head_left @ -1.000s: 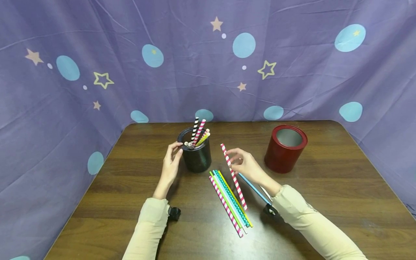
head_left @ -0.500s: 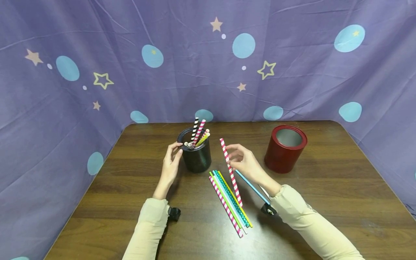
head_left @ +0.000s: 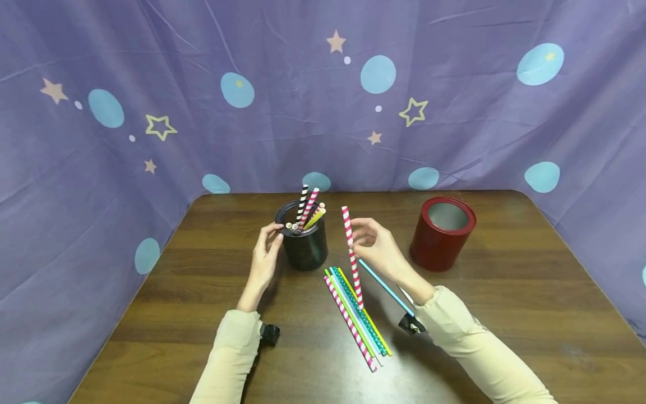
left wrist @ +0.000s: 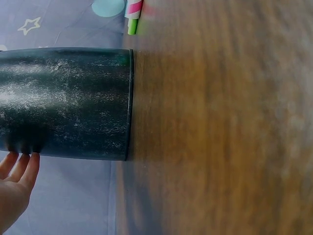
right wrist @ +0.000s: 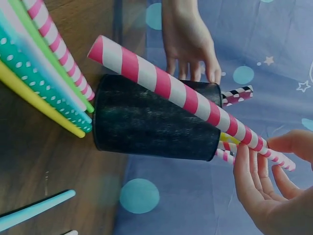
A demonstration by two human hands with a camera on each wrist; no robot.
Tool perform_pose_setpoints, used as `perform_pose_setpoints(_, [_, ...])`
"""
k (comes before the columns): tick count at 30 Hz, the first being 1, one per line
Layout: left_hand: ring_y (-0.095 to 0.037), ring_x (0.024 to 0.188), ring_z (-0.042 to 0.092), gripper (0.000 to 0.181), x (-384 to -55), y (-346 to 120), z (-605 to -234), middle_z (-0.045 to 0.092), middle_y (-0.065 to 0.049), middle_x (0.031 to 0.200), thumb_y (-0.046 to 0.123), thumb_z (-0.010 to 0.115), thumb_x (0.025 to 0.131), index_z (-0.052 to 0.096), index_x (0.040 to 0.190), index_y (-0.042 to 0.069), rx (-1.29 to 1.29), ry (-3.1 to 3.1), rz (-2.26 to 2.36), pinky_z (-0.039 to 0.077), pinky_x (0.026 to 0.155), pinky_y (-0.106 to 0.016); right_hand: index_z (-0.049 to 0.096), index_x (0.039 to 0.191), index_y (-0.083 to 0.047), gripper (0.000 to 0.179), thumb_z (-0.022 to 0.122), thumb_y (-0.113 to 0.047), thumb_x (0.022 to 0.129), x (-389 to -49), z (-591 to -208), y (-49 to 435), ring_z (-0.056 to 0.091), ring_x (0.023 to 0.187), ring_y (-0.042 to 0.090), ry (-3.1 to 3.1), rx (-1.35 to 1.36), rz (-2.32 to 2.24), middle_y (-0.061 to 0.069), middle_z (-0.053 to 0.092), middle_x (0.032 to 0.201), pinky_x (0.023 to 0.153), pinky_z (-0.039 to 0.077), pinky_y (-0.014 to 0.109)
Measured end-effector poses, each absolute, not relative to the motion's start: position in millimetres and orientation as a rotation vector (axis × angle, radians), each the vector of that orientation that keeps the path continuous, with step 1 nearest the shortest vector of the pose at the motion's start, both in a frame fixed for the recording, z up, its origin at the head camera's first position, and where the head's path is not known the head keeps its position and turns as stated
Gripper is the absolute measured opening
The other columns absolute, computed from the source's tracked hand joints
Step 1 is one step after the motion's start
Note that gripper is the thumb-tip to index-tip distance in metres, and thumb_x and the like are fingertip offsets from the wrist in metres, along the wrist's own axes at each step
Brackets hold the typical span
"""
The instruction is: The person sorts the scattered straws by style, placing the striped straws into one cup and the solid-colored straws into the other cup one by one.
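My left hand (head_left: 264, 259) touches the side of the black can (head_left: 305, 247) near its rim with fairly straight fingers. In the left wrist view its fingertips rest against the can's dark wall (left wrist: 68, 103). Striped straws (head_left: 312, 207) and a yellow straw (head_left: 315, 217) stand in the can. My right hand (head_left: 378, 247) pinches a pink-and-white striped straw (head_left: 355, 275) near its upper part, between thumb and fingers. This straw is tilted nearly upright, its lower end overlapping the row of straws in the head view. In the right wrist view the straw (right wrist: 161, 83) crosses in front of the can.
A row of straws lies on the table (head_left: 202, 336) in front of the can: striped pink (head_left: 349, 322), green, pale blue, dotted teal (head_left: 370, 331) and yellow. A blue straw (head_left: 386, 286) lies below the right hand. The red can (head_left: 440, 241) stands at right.
The right hand has lifted the striped straw slightly up and left, turning it more upright, its lower end now over the row. The left hand stays at the black can.
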State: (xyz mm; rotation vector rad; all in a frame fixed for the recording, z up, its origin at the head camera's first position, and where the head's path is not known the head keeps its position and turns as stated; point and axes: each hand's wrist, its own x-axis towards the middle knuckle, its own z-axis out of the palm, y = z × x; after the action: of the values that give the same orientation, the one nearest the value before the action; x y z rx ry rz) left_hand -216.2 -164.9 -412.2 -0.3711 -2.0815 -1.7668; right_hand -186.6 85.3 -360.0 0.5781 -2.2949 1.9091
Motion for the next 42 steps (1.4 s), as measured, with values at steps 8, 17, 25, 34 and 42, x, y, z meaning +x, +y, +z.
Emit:
perform_pose_setpoints(8, [-0.015,0.114,0.044,0.024,-224.4,-168.8,-423.1,0.046,-0.018,0.119,0.002,0.045,0.09,0.047,0.113,-0.005,-0.38,-2.088,-1.758,0.037,0.089,-0.019,0.05,0.105,0.007,0.035,0.053,0.014,0.071,-187.2,-348.7,81.4,0.056,0.074,0.017,-2.2,0.57,1.928,0.02,0.057,0.084,0.068,0.047,0.022])
perform_pose_setpoints(17, [-0.023,0.115,0.043,0.025,-208.6,-162.0,-403.0,0.045,-0.023,0.12,-0.002,0.044,0.089,0.045,0.113,-0.01,-0.334,-2.121,-1.773,0.036,0.087,-0.016,0.048,0.104,0.01,0.029,0.056,0.01,0.076,-186.0,-337.1,75.4,0.059,0.077,0.014,-2.075,0.571,2.039,0.024,0.057,0.095,0.068,0.052,0.031])
perform_pose_setpoints(25, [-0.029,0.116,0.041,0.025,-206.6,-160.9,-399.6,0.045,-0.024,0.12,-0.001,0.044,0.09,0.045,0.113,-0.01,-0.35,-2.116,-1.77,0.035,0.088,-0.018,0.044,0.105,0.015,0.026,0.051,0.015,0.079,-183.1,-328.3,73.6,0.06,0.076,0.012,-1.83,0.576,2.232,0.023,0.054,0.092,0.071,0.051,0.04])
perform_pose_setpoints(34, [-0.022,0.115,0.043,0.024,-206.4,-159.5,-399.0,0.045,-0.025,0.118,-0.003,0.043,0.089,0.045,0.112,-0.011,-0.35,-2.106,-1.772,0.036,0.089,-0.019,0.045,0.097,0.012,0.02,0.051,0.018,0.079,-179.4,-317.3,72.8,0.059,0.078,0.011,-1.679,0.535,2.208,0.001,0.058,0.088,0.073,0.05,0.038])
perform_pose_setpoints(42, [-0.024,0.115,0.042,0.025,-206.5,-159.4,-398.5,0.045,-0.025,0.119,-0.002,0.043,0.09,0.045,0.113,-0.011,-0.354,-2.107,-1.773,0.035,0.089,-0.019,0.05,0.093,0.001,0.022,0.052,0.017,0.078,-180.0,-311.7,72.7,0.06,0.08,0.014,-1.57,0.527,2.194,0.003,0.058,0.088,0.075,0.049,0.041])
